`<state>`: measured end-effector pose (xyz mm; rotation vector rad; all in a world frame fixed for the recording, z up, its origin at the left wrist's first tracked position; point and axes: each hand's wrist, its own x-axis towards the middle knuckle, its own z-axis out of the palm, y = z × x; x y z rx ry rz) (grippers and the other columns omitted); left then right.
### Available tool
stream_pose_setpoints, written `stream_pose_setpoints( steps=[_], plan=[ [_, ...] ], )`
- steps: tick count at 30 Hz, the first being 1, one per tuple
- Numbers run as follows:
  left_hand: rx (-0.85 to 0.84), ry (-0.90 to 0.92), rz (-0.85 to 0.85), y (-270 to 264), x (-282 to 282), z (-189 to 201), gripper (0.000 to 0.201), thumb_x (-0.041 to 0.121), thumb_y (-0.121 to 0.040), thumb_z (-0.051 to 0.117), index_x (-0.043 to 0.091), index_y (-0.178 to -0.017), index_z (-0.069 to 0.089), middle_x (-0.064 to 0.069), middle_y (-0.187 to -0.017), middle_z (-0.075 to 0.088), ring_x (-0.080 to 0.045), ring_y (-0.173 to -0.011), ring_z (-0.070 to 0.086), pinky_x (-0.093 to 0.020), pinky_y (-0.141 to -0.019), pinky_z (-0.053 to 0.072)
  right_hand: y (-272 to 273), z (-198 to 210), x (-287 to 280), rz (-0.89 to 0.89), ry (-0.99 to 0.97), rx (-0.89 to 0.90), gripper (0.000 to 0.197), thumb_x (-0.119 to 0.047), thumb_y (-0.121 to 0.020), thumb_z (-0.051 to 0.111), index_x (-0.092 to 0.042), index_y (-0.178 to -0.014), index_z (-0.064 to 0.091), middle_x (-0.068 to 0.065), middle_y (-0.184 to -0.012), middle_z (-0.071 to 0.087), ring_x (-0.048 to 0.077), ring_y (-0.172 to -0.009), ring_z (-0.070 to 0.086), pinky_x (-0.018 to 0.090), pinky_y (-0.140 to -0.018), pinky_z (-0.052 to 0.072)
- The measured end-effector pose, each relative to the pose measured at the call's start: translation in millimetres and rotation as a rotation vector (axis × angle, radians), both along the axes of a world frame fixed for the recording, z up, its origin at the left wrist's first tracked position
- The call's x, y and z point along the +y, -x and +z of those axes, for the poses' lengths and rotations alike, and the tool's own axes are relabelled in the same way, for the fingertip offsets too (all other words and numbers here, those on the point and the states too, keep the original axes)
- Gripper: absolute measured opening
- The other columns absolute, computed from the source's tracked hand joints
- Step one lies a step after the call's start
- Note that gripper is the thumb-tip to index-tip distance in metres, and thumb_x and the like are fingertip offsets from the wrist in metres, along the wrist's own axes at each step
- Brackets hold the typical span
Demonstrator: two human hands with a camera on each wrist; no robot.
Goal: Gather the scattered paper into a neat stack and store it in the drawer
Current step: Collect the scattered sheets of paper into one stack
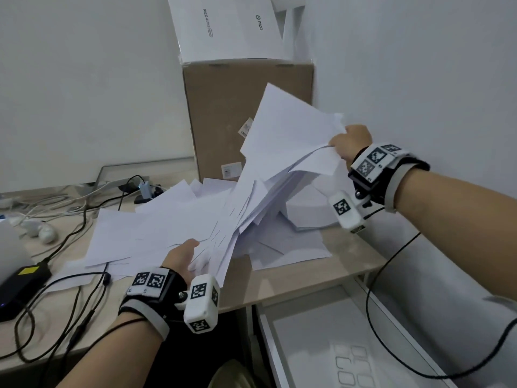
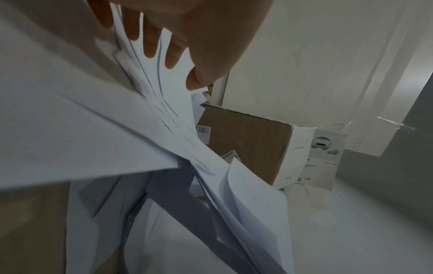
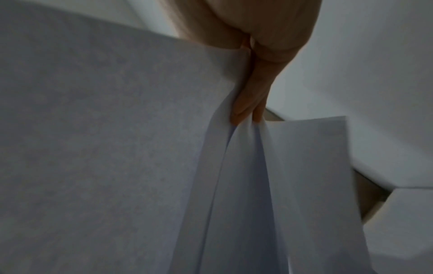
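Note:
A loose sheaf of white paper (image 1: 279, 169) hangs slanted above the desk, held at both ends. My right hand (image 1: 349, 141) grips its upper right edge, raised near the wall; in the right wrist view the fingers (image 3: 248, 100) pinch several sheets (image 3: 117, 148). My left hand (image 1: 181, 256) holds the lower end near the desk's front, fingers (image 2: 150, 46) spread among fanned sheets (image 2: 164, 115). More sheets (image 1: 156, 228) lie scattered flat on the desk under and left of the sheaf. The open white drawer (image 1: 330, 340) is below the desk edge at the lower right.
A brown cardboard box (image 1: 246, 107) with a white box (image 1: 223, 26) on top stands against the back wall. Cables (image 1: 84, 219), a black power brick (image 1: 22, 284) and white earbuds-like items (image 1: 42, 231) crowd the desk's left. A wall closes the right side.

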<state>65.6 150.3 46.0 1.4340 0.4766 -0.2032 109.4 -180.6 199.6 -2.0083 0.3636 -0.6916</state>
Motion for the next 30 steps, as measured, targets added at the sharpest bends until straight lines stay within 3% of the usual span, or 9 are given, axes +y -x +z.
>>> stream_pose_setpoints(
  steps=[3, 8, 10, 13, 18, 20, 23, 27, 30],
  plan=[
    [-0.005, -0.011, -0.038, -7.2, -11.0, -0.2, 0.014, 0.019, -0.097, 0.049, 0.008, -0.089, 0.053, -0.010, -0.101, 0.049, -0.022, -0.079, 0.049, -0.027, -0.059, 0.037, -1.0, 15.9, -17.0, -0.038, -0.032, -0.038, 0.013, -0.005, -0.077, 0.053, -0.009, -0.067, 0.061, 0.002, -0.061, 0.052, 0.024, -0.072, 0.057, 0.032, -0.061, 0.040],
    [0.039, 0.026, -0.350, -9.0, -43.2, 10.0, 0.012, 0.012, -0.092, 0.052, 0.009, -0.082, 0.060, -0.001, -0.064, 0.066, -0.012, -0.053, 0.064, -0.019, -0.045, 0.041, -4.7, 37.1, -24.0, -0.037, -0.065, -0.081, 0.018, -0.009, -0.075, 0.051, -0.014, -0.058, 0.053, 0.003, -0.060, 0.051, 0.025, -0.068, 0.053, 0.031, -0.062, 0.039],
    [0.036, 0.056, -0.511, -3.5, -59.8, 17.7, 0.010, 0.018, -0.092, 0.057, 0.012, -0.093, 0.065, -0.002, -0.081, 0.072, -0.012, -0.069, 0.068, -0.020, -0.056, 0.046, -7.1, 38.3, -22.4, -0.031, -0.067, -0.058, 0.016, -0.010, -0.078, 0.052, -0.016, -0.064, 0.052, 0.004, -0.066, 0.052, 0.024, -0.071, 0.051, 0.032, -0.064, 0.041],
    [0.002, 0.194, -0.587, -6.4, -80.2, 24.2, 0.035, 0.040, -0.093, 0.056, 0.016, -0.118, 0.058, -0.004, -0.114, 0.069, -0.019, -0.098, 0.066, -0.030, -0.078, 0.051, -11.9, 31.2, -21.8, -0.043, -0.059, -0.010, 0.017, -0.011, -0.077, 0.053, -0.013, -0.060, 0.051, 0.004, -0.059, 0.047, 0.023, -0.066, 0.044, 0.031, -0.059, 0.037],
    [-0.138, 0.508, -0.456, -25.6, -102.0, 38.6, 0.104, 0.062, -0.063, 0.066, 0.020, -0.148, 0.023, -0.009, -0.133, 0.057, -0.028, -0.116, 0.061, -0.047, -0.091, 0.049, -16.0, 12.8, -20.0, -0.038, -0.152, -0.011, 0.015, -0.010, -0.072, 0.052, -0.011, -0.056, 0.052, 0.006, -0.055, 0.049, 0.025, -0.060, 0.047, 0.033, -0.059, 0.036],
    [-0.182, 0.623, -0.359, -36.0, -103.5, 52.8, 0.111, 0.062, -0.058, 0.071, 0.024, -0.148, 0.019, -0.012, -0.133, 0.055, -0.033, -0.113, 0.062, -0.051, -0.088, 0.051, -19.0, 6.1, -15.7, -0.019, -0.205, -0.032, 0.011, -0.009, -0.069, 0.050, -0.011, -0.060, 0.057, 0.007, -0.061, 0.056, 0.029, -0.067, 0.059, 0.034, -0.061, 0.042],
    [-0.219, 0.718, -0.234, -50.3, -103.3, 70.7, 0.078, 0.055, -0.072, 0.072, 0.019, -0.132, 0.038, -0.012, -0.124, 0.059, -0.035, -0.105, 0.065, -0.051, -0.080, 0.056, -24.3, -4.6, -5.2, 0.021, -0.256, -0.060, 0.013, -0.005, -0.072, 0.051, -0.012, -0.064, 0.059, 0.007, -0.066, 0.060, 0.035, -0.080, 0.066, 0.040, -0.068, 0.052],
    [-0.304, 0.723, -0.084, -61.1, -94.7, 70.4, 0.016, 0.022, -0.094, 0.058, 0.007, -0.096, 0.058, -0.013, -0.092, 0.066, -0.027, -0.079, 0.069, -0.037, -0.066, 0.061, -27.9, -24.8, 12.8, 0.055, -0.301, -0.093, 0.015, -0.001, -0.071, 0.050, -0.010, -0.067, 0.061, 0.008, -0.070, 0.061, 0.038, -0.086, 0.067, 0.046, -0.076, 0.055],
    [-0.261, 0.417, 0.024, -62.4, -75.1, 61.5, 0.014, 0.011, -0.095, 0.048, 0.007, -0.083, 0.055, -0.010, -0.071, 0.058, -0.024, -0.059, 0.058, -0.025, -0.045, 0.050, -29.3, -47.1, 28.3, 0.127, -0.331, -0.036, 0.016, -0.004, -0.066, 0.051, -0.008, -0.071, 0.065, 0.016, -0.082, 0.069, 0.037, -0.084, 0.068, 0.054, -0.080, 0.056]
  ],
)
